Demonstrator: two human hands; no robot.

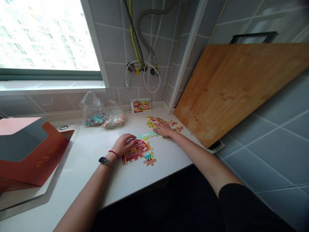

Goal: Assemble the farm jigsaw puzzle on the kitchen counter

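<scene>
A partly joined jigsaw puzzle [141, 151] lies flat on the white counter, showing a red barn and a figure in a teal apron. Over its upper left part rests my left hand [124, 144], fingers stretched out and covering some of the barn roof. My right hand [163, 129] is spread flat at the pile of loose puzzle pieces [177, 126], next to the green strip along the puzzle's top edge. Whether a piece lies under its fingers is hidden. Behind the pile, a small picture card [140, 105] with a similar barn scene leans against the wall.
Two clear plastic bags [94, 114] of puzzle pieces stand by the back wall. At left, an orange-red box [26, 161] sits over the sink area. A large wooden board [241, 87] leans on the right wall. Hoses [137, 38] hang above the counter [91, 154].
</scene>
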